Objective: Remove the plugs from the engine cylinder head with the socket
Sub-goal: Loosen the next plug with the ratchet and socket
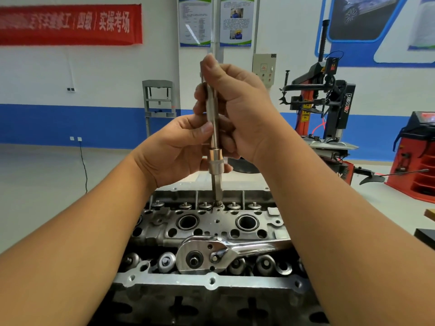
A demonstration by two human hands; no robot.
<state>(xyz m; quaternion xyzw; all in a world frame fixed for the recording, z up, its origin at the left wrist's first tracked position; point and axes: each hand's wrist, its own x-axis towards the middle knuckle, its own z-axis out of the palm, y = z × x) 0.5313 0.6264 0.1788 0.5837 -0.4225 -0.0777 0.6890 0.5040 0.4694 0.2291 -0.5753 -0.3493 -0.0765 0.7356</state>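
Both hands up over the cylinder head (pixel 211 282) now, working one long steel tool that stands near vertical. Right hand (pixel 237 102) is on top, fingers curled round the upper part of the extension bar (pixel 213 128), thumb tip capping its very top end. Left hand (pixel 181 149) sits just below, thumb and fingers wrapped on the bar's lower stretch, right above the socket (pixel 216 164). Socket's a short chrome collar w/ a thinner bit shaft dropping out of its underside.

That shaft's tip meets the head at the far row of valve springs, approx. centre, on what looks like a plug (pixel 217 204). Too small and shadowed to say if the tip is seated in it or only touching.

Nearer the camera, a ratchet wrench (pixel 204 254) lies flat across the head, round drive end to the left, polished handle running off right under the right forearm. No hand on it. Two big round bores sit in the head's middle deck, one each side of the tool.

Bkgd: red banner (pixel 70 24) on the white-and-blue wall, posters, a red/black tyre changer (pixel 329 109) at right.
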